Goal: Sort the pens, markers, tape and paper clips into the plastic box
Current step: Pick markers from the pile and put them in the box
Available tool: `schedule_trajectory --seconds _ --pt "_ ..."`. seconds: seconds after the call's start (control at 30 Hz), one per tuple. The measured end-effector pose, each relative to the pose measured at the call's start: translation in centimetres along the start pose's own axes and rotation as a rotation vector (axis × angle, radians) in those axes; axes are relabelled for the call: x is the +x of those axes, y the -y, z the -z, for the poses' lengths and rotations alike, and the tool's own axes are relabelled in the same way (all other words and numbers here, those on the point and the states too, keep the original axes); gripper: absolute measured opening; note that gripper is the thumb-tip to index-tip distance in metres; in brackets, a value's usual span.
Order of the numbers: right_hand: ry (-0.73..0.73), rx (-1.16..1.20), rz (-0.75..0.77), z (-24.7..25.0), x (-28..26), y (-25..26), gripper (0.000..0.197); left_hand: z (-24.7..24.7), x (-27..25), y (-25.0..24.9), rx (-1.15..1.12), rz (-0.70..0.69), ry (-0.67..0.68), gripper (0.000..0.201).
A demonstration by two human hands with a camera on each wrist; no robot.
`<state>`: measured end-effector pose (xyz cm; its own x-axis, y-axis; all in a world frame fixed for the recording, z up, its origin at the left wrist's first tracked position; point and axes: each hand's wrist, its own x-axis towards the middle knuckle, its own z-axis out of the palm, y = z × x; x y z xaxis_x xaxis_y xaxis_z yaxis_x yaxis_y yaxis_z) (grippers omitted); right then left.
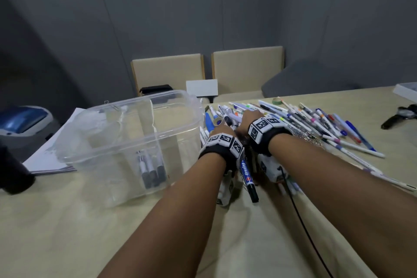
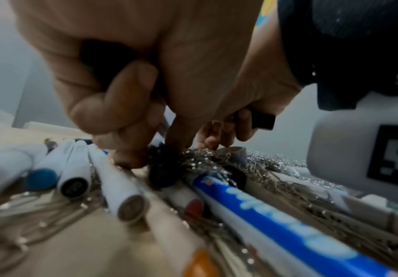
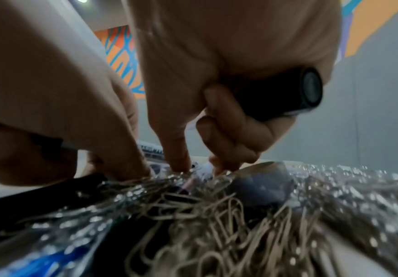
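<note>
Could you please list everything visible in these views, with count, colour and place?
plastic box: one, clear, table left
markers in box: a few, white and black, upright
pens and markers: many, mixed colours, heap on table right
blue marker: one, between the wrists
paper clips: many, silver, among the heap
tape roll: one, far edge of heap
papers: white, behind box
chairs: two, beige
left hand: grips a dark marker
right hand: holds a black marker
</note>
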<state>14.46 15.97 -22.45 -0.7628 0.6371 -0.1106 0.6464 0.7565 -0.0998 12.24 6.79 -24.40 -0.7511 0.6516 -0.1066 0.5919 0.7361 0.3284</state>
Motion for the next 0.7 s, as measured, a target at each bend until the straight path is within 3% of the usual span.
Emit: schedule_trajectory --seconds 0.03,0.1,0.13,0.17,0.23,0.3,0.37,0.53,0.63,0.7 --pt "0.016 0.015 -0.007 0.1 -0.3 -0.1 0.053 -0.1 -0.1 0.0 0.033 -0.03 -0.002 0.045" --pt "0.02 0.026 -0.014 -0.1 -0.7 -0.3 0.021 -0.2 -0.5 0.1 0.104 -0.113 0.006 0.059" --pt "0.042 0.082 0.008 -0.2 -0.8 -0.4 0.018 0.0 -0.8 0.1 0.128 -0.153 0.016 0.066" --pt "0.081 0.096 -0.014 0.1 -1.1 -0.3 0.027 0.2 -1.0 0.0 0.145 -0.186 0.026 0.071" --pt "0.053 0.082 -0.044 0.0 -1.8 -0.5 0.012 0.9 -2.0 -0.5 0.179 -0.196 0.032 0.071" --pt "0.044 0.039 -0.033 -0.4 -1.0 -1.0 0.038 1.5 -2.9 -0.8 0.14 -0.168 0.027 0.065" --pt "0.045 0.034 0.045 -0.3 -0.8 -0.9 0.034 2.0 -3.4 -0.7 0.051 -0.124 -0.013 0.062" --pt "-0.023 0.132 -0.009 -0.7 -1.6 -0.7 0.022 3.1 -5.8 0.0 -0.088 -0.07 0.026 0.049" --pt "-0.095 0.135 -0.017 -1.9 -1.2 -0.6 0.036 3.7 -7.4 0.1 -0.147 -0.056 0.042 0.047" --pt "-0.11 0.112 -0.054 -2.0 -2.0 -0.3 0.033 3.9 -8.3 0.0 -0.179 -0.094 0.052 0.048"
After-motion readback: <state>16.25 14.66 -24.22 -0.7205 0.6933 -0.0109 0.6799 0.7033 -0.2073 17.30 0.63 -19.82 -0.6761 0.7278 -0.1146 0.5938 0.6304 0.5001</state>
